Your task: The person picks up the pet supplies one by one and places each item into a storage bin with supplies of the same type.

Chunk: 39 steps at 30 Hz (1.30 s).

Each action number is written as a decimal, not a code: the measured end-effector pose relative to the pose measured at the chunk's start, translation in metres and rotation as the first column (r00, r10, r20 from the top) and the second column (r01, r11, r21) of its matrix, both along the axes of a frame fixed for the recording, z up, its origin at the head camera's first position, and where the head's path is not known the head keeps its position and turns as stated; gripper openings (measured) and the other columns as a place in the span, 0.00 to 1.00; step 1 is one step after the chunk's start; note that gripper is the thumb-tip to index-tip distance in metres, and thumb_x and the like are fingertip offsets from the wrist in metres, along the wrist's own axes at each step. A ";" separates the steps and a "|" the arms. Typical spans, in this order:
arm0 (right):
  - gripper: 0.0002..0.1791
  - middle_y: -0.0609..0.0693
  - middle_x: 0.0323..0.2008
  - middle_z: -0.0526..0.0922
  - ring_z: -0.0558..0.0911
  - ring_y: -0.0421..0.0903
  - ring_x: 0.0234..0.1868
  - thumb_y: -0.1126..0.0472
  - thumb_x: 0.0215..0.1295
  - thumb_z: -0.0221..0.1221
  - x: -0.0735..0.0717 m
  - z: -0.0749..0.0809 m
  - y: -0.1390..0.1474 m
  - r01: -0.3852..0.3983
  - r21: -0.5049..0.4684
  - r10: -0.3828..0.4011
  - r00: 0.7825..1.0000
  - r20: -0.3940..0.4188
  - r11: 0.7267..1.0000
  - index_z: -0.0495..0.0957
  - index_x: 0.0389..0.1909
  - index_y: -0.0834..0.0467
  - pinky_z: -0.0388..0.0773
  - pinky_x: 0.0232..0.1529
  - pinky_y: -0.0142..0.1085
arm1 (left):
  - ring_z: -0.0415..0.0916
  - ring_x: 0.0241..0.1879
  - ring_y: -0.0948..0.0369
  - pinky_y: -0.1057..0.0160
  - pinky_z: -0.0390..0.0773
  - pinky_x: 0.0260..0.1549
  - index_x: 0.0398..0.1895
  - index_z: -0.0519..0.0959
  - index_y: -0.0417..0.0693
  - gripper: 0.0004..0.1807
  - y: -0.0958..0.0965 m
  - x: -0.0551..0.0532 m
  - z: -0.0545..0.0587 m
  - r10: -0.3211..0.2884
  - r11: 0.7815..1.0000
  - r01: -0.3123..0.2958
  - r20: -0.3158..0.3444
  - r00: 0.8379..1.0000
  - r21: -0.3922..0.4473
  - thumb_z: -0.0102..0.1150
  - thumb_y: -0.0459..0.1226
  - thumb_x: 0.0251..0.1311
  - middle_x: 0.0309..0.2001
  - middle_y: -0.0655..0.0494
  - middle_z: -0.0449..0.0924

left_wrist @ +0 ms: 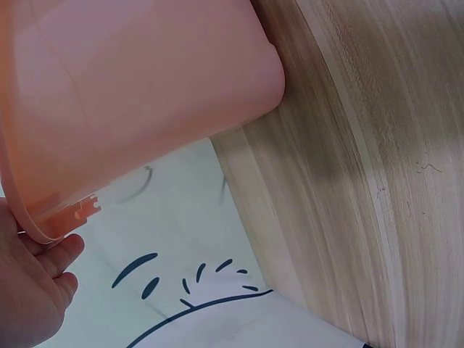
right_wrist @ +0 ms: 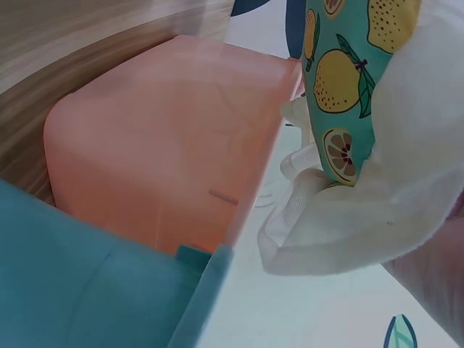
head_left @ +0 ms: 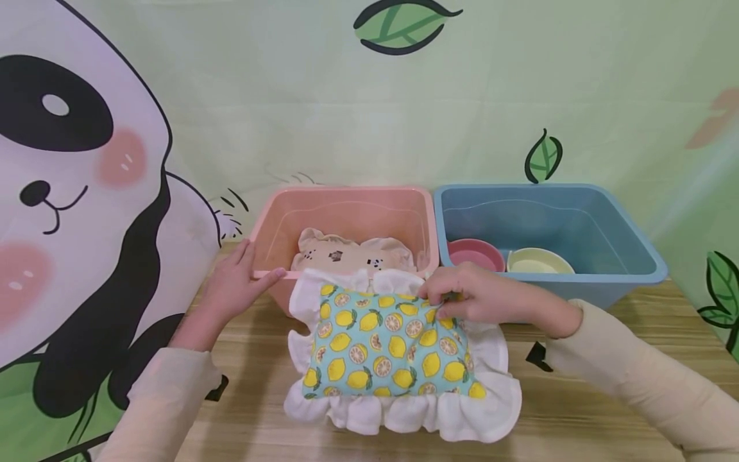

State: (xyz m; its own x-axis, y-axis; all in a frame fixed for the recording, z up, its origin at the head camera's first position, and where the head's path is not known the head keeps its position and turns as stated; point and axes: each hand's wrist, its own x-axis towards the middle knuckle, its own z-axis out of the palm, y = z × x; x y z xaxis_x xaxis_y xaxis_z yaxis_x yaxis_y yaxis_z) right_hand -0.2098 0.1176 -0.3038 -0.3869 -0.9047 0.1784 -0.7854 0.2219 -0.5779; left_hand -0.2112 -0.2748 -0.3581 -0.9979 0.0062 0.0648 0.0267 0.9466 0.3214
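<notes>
A small lemon-print pillow (head_left: 383, 343) with a white ruffled edge hangs in front of the bins. My right hand (head_left: 476, 292) pinches it near its upper right corner, thumb and fingers on the cloth. In the right wrist view the ruffle (right_wrist: 348, 225) covers most of that hand. My left hand (head_left: 233, 282) grips the left front corner of the pink bin (head_left: 346, 196), with the thumb along the rim. Seen from the left wrist, its fingers (left_wrist: 61, 254) curl under that rim. Inside the pink bin lies a beige ruffled pillow (head_left: 346, 253) with small animal prints.
A blue bin (head_left: 548, 277) stands right beside the pink one. It holds a pink-red round dish (head_left: 476, 251) and a pale yellow one (head_left: 539, 260). Both bins stand on a wood-grain table (head_left: 248, 398), against a green printed backdrop (head_left: 323, 122) with a panda.
</notes>
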 end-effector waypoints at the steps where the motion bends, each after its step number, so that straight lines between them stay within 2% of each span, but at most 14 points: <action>1: 0.10 0.48 0.40 0.81 0.77 0.45 0.45 0.70 0.52 0.59 0.000 0.001 0.000 0.011 0.005 -0.011 1.000 0.009 1.000 0.69 0.21 0.56 0.76 0.44 0.33 | 0.47 0.63 0.37 0.37 0.54 0.56 0.67 0.42 0.36 0.54 0.000 0.000 0.000 0.000 1.000 0.000 0.000 1.000 -0.001 0.39 0.67 0.51 0.67 0.36 0.42; 9: 0.09 0.52 0.41 0.81 0.78 0.46 0.46 0.71 0.51 0.60 -0.003 0.006 -0.001 0.035 -0.013 -0.035 0.999 0.001 0.999 0.71 0.20 0.57 0.75 0.43 0.34 | 0.47 0.63 0.37 0.37 0.55 0.56 0.67 0.41 0.37 0.54 -0.001 0.000 -0.001 0.008 1.000 -0.008 0.009 1.000 0.002 0.38 0.68 0.50 0.68 0.36 0.41; 14: 0.09 0.53 0.42 0.81 0.78 0.47 0.46 0.71 0.51 0.59 -0.007 0.008 -0.001 0.065 -0.007 -0.064 0.997 0.040 0.998 0.71 0.20 0.57 0.75 0.45 0.34 | 0.47 0.63 0.37 0.37 0.55 0.55 0.68 0.40 0.38 0.55 -0.001 0.000 -0.002 0.014 1.000 -0.014 0.018 1.000 0.008 0.37 0.69 0.49 0.68 0.37 0.41; 18: 0.10 0.54 0.42 0.81 0.78 0.48 0.46 0.72 0.51 0.59 -0.010 0.010 0.000 0.077 -0.024 -0.075 0.995 0.072 0.997 0.70 0.20 0.57 0.75 0.40 0.31 | 0.48 0.63 0.38 0.37 0.56 0.55 0.68 0.41 0.39 0.55 0.000 -0.001 -0.002 0.017 1.000 -0.018 0.011 1.000 0.014 0.39 0.69 0.48 0.68 0.38 0.42; 21: 0.11 0.54 0.41 0.82 0.79 0.47 0.45 0.73 0.50 0.59 -0.013 0.012 0.000 0.086 -0.056 -0.082 0.995 0.057 0.995 0.68 0.19 0.57 0.73 0.35 0.29 | 0.48 0.63 0.38 0.37 0.56 0.55 0.68 0.42 0.38 0.56 0.000 -0.001 -0.002 0.017 1.000 -0.017 0.010 1.000 0.012 0.39 0.69 0.48 0.68 0.38 0.42; 25: 0.12 0.54 0.40 0.82 0.79 0.46 0.43 0.74 0.50 0.58 -0.017 0.015 0.000 0.095 -0.078 -0.091 0.994 0.054 0.992 0.67 0.18 0.58 0.70 0.33 0.29 | 0.47 0.64 0.38 0.38 0.55 0.56 0.68 0.42 0.37 0.56 -0.001 -0.002 -0.002 0.018 1.000 -0.018 0.020 1.000 0.008 0.39 0.69 0.48 0.68 0.37 0.42; 31: 0.12 0.56 0.41 0.81 0.78 0.46 0.44 0.75 0.52 0.56 -0.024 0.022 -0.001 0.092 -0.078 -0.085 0.992 0.091 0.993 0.67 0.18 0.58 0.71 0.32 0.30 | 0.46 0.64 0.39 0.39 0.54 0.57 0.67 0.42 0.36 0.55 -0.001 -0.002 -0.001 0.012 1.000 -0.013 0.022 1.000 0.016 0.39 0.69 0.49 0.68 0.38 0.41; 39: 0.12 0.58 0.43 0.81 0.78 0.50 0.46 0.74 0.54 0.55 -0.033 0.022 -0.002 0.136 -0.033 -0.130 0.982 0.138 0.990 0.66 0.18 0.59 0.69 0.29 0.30 | 0.47 0.64 0.38 0.39 0.55 0.57 0.68 0.41 0.38 0.55 -0.001 -0.002 -0.002 0.014 1.000 -0.014 0.012 1.000 0.020 0.39 0.69 0.49 0.68 0.38 0.41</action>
State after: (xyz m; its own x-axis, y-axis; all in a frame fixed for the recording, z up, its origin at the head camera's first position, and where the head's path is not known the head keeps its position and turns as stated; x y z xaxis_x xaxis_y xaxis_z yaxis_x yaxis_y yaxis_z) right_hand -0.2428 0.1158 -0.2816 -0.5264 -0.8363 0.1531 -0.6646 0.2924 -0.6876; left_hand -0.2130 -0.2761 -0.3602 -0.9986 -0.0092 0.0527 0.0093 0.9401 0.3407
